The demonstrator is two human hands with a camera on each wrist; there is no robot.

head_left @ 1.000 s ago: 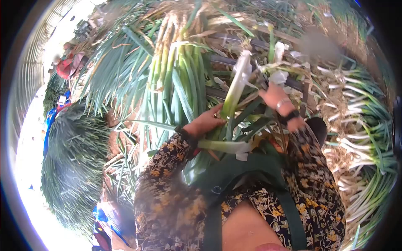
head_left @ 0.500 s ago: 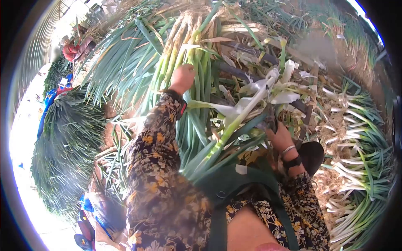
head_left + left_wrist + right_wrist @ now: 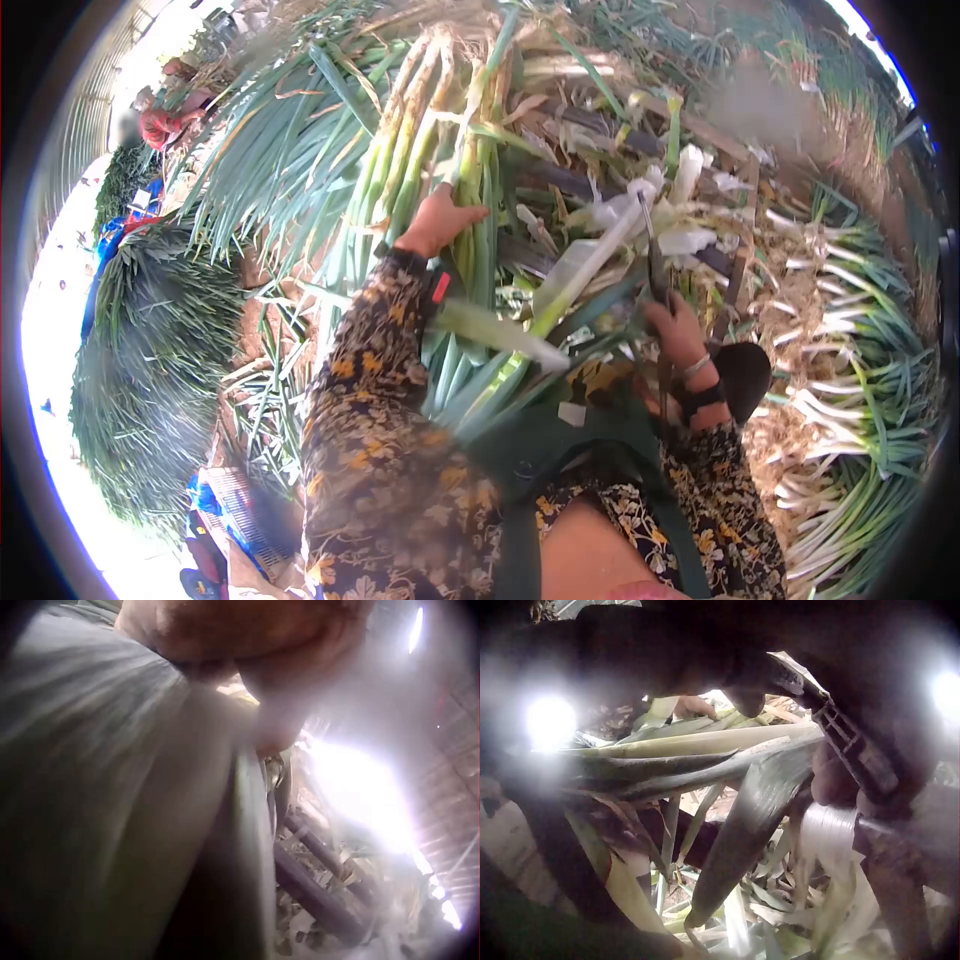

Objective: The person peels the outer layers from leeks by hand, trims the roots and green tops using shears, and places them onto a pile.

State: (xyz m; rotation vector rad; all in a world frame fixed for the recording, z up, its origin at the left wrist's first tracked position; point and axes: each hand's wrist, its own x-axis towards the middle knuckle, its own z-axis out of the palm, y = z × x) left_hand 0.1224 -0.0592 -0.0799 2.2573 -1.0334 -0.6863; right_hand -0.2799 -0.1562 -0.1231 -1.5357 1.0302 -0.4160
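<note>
In the head view my left hand (image 3: pixel 440 222) grips a green stalk (image 3: pixel 466 178) in the upright leek bundle (image 3: pixel 400 160), its thumb across the front; some fingers are hidden. That hand's underside (image 3: pixel 255 645) is blurred beside pale leaves (image 3: pixel 150 795) in the left wrist view. My right hand (image 3: pixel 680 335) holds a narrow dark tool (image 3: pixel 656 265), whose metal part (image 3: pixel 847 742) shows close up in the right wrist view. A trimmed leek (image 3: pixel 575 285) with a white end slants over green leaves. Left of it is a blurred pale leaf piece (image 3: pixel 505 335).
Leeks with white ends (image 3: pixel 850 400) lie in a row at right. A large green heap (image 3: pixel 150 360) stands at left, with a person in red (image 3: pixel 165 125) beyond it. Dark bars (image 3: pixel 560 180) and loose peelings (image 3: pixel 690 240) lie ahead.
My left hand left the trimmed leek, moved up to the bundle and spread its thumb across a stalk. The right hand lowered with the tool. The pale leaf piece dropped toward my lap.
</note>
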